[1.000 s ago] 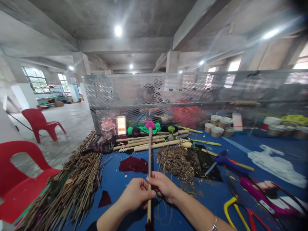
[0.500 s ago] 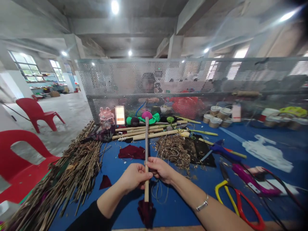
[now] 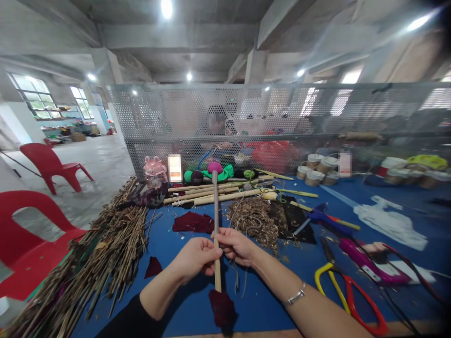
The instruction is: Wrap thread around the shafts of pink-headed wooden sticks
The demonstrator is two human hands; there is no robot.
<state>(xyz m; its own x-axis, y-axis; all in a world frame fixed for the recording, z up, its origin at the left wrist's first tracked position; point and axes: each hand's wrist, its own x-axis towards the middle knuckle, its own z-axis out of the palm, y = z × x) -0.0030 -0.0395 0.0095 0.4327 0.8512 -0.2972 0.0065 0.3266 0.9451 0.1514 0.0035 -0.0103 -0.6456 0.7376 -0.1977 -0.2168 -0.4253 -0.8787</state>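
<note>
A wooden stick (image 3: 216,204) points away from me over the table, its far part covered in grey and its near part bare wood. At its far end appears a magenta ball (image 3: 214,167). Dark red cloth (image 3: 222,309) hangs at the near end. My left hand (image 3: 199,257) pinches the bare wood between thumb and fingers. Just beyond it, my right hand (image 3: 237,245) is closed on the stick where the grey part ends. Thin grey cord (image 3: 237,277) trails beneath my right hand; whether those fingers also grip it is hidden.
Dry twigs (image 3: 109,249) lie at left beside a red chair (image 3: 66,234). Ahead are a dark red cloth piece (image 3: 193,222), wood shavings (image 3: 253,218), and several wooden sticks (image 3: 229,197) before a perforated metal screen (image 3: 158,112). Large scissors (image 3: 362,305) and a magenta tool (image 3: 369,265) lie right.
The stick's near end and its dark red cloth have swung slightly right, and the cloth has turned. The grey cord under my right hand has shifted. Both hands keep their hold.
</note>
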